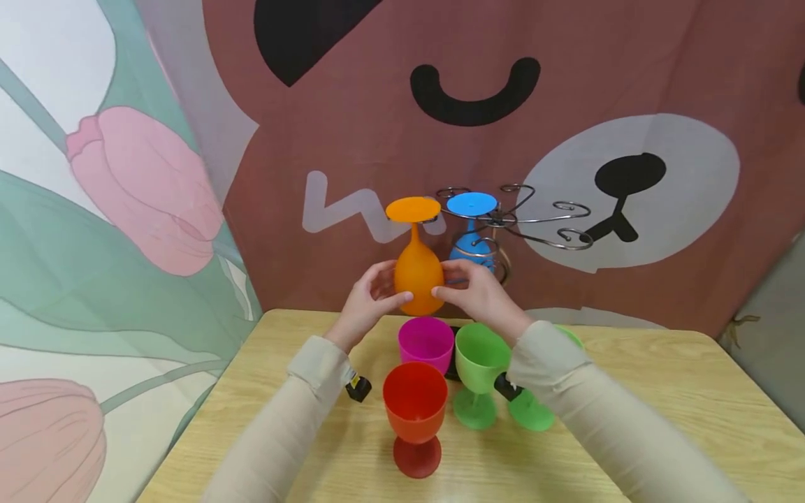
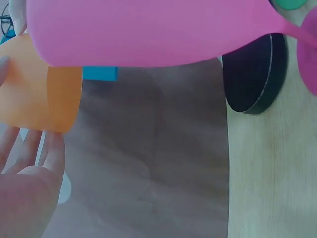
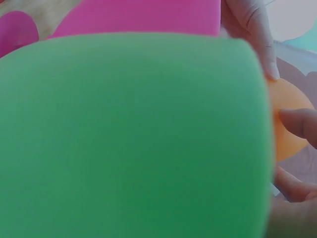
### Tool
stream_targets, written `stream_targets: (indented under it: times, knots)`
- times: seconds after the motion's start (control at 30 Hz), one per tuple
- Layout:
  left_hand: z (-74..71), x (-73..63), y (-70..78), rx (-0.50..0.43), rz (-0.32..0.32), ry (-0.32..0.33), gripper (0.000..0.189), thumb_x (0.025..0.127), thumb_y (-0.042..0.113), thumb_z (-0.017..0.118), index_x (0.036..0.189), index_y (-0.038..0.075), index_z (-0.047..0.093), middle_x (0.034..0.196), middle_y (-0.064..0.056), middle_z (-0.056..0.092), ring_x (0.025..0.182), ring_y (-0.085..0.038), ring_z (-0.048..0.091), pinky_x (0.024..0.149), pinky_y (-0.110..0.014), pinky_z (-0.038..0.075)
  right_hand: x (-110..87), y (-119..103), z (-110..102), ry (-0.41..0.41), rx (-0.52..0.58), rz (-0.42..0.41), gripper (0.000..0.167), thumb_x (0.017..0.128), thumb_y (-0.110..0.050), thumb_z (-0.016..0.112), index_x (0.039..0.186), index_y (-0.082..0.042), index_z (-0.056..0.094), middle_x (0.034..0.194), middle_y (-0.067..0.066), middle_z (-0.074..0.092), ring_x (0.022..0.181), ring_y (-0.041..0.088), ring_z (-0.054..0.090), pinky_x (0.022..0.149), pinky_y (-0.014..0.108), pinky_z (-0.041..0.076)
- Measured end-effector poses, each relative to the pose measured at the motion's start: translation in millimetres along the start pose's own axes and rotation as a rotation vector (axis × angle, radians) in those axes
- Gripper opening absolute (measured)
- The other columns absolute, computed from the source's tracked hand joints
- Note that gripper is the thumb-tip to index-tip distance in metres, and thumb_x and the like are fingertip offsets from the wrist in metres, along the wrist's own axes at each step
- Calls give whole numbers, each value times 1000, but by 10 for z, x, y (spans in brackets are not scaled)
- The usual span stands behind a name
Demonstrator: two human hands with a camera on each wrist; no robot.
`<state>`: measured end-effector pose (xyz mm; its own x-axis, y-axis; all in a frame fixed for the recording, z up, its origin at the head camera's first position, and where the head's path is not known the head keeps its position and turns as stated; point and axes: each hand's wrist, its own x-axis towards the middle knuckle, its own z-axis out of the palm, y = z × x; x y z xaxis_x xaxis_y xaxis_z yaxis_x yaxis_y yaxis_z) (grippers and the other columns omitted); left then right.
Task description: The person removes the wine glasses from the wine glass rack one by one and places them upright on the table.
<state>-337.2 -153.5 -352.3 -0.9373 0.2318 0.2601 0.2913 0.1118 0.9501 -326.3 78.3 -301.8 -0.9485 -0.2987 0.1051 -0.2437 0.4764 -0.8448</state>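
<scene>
Holding an orange cup (image 1: pixel 418 276) upside down in both hands, above the far part of a wooden table (image 1: pixel 635 391) and before a bear-printed wall cloth (image 1: pixel 352 126). Pinching the bowl from one side with the left hand (image 1: pixel 376 300), with the thumb on the near face and the other fingers reaching round behind; pinching from the other side with the right hand (image 1: pixel 479 288), with the thumb likewise in front. Cannot tell exactly how the hidden fingertips lie. Raised level with the curls of a wire rack (image 1: pixel 499 220), beside a blue cup (image 1: pixel 472 204) hung upside down and partly covered by the right hand. Seen with dark wire just under the orange foot; cannot tell whether supported by it. Below, with a pink cup (image 1: pixel 426 344) upright under the orange rim, with a red cup (image 1: pixel 415 405) upright nearer the body, and with a green cup (image 1: pixel 483 360) and a second green cup (image 1: pixel 533 411) to the right, the latter mostly behind the right sleeve (image 1: pixel 553 360). In the left wrist view, with a round black base (image 2: pixel 260 74) near the table's far edge.
</scene>
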Motion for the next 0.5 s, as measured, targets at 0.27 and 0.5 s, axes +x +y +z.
stream_targets:
  times: [0.27,0.5]
  knots:
    - [-8,-44,135,11,-12,3,63,95,24,74,150,16,43,144,-9,54,132,-28,53,109,-42,46,-37,-33,4,31,14,13,64,95,-36,73,147,-9,49,149,15,49,127,37,56,99,47,53]
    - [44,-58,271,23,-18,16,59,97,28,71,148,16,45,141,-11,54,130,-29,55,105,-45,49,-65,-68,-37,40,73,-4,61,96,-37,72,144,-6,52,151,13,47,129,36,54,105,51,49]
